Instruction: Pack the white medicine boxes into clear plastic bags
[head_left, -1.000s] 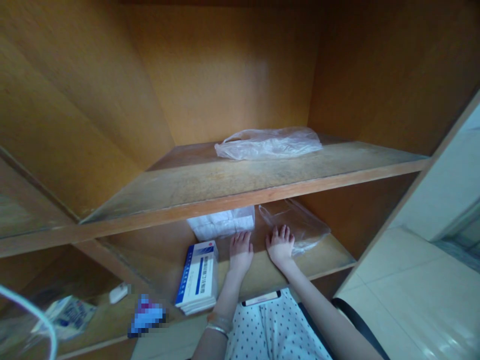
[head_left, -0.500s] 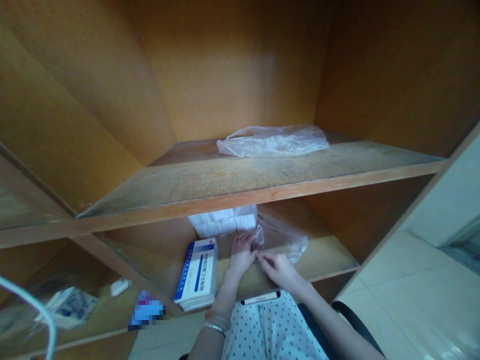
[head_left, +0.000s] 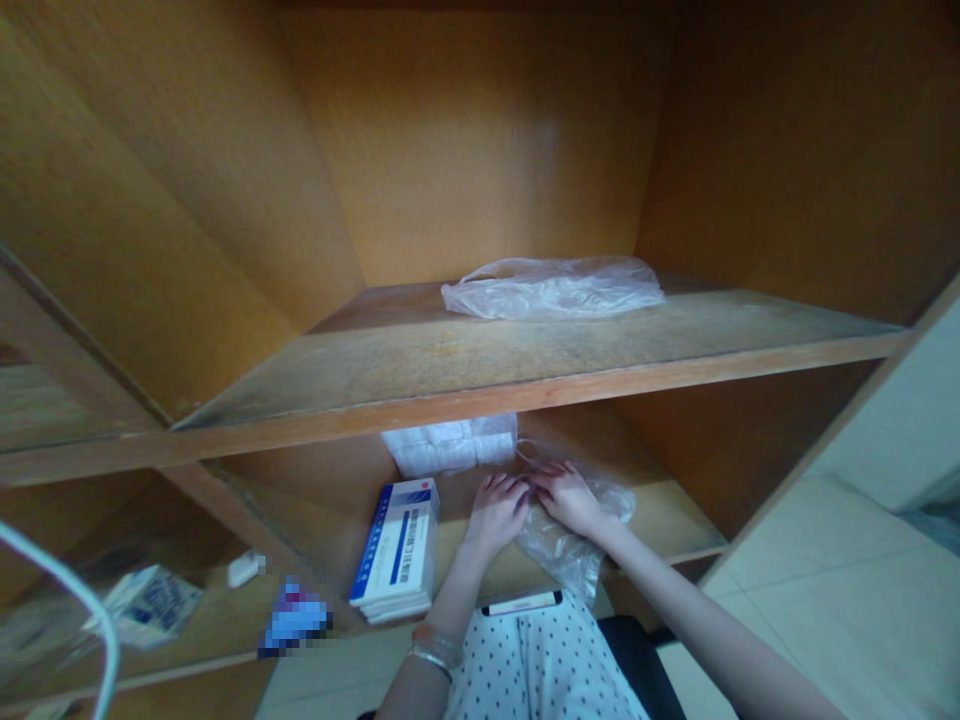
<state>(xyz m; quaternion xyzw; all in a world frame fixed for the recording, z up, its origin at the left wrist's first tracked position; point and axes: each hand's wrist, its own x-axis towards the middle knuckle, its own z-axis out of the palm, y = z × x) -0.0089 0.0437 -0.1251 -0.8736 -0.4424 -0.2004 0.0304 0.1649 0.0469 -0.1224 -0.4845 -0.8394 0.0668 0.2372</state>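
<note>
On the lower shelf, a clear plastic bag [head_left: 559, 552] lies crumpled beneath and around my right hand [head_left: 566, 498], one end hanging over the shelf's front edge towards my lap. My right fingers are bent and closed on its upper part. Just to the left, my left hand [head_left: 498, 508] has curled fingers closed on the same bag near its edge; the fingertips of both hands almost meet. A stack of white and blue boxes [head_left: 397, 545] lies left of my left forearm. Behind my hands sits a clear-wrapped pack of white items [head_left: 454, 443].
Another clear plastic bag [head_left: 555, 290] lies on the upper shelf [head_left: 420, 365], whose front edge overhangs the lower compartment. In the left compartment are a white carton [head_left: 150, 605] and a small white object [head_left: 244, 569]. A pale cable [head_left: 94, 620] curves through the lower left.
My right hand has moved up and forward onto the bag. The bag's near end has come down over the shelf edge. My left hand has shifted slightly to the right.
</note>
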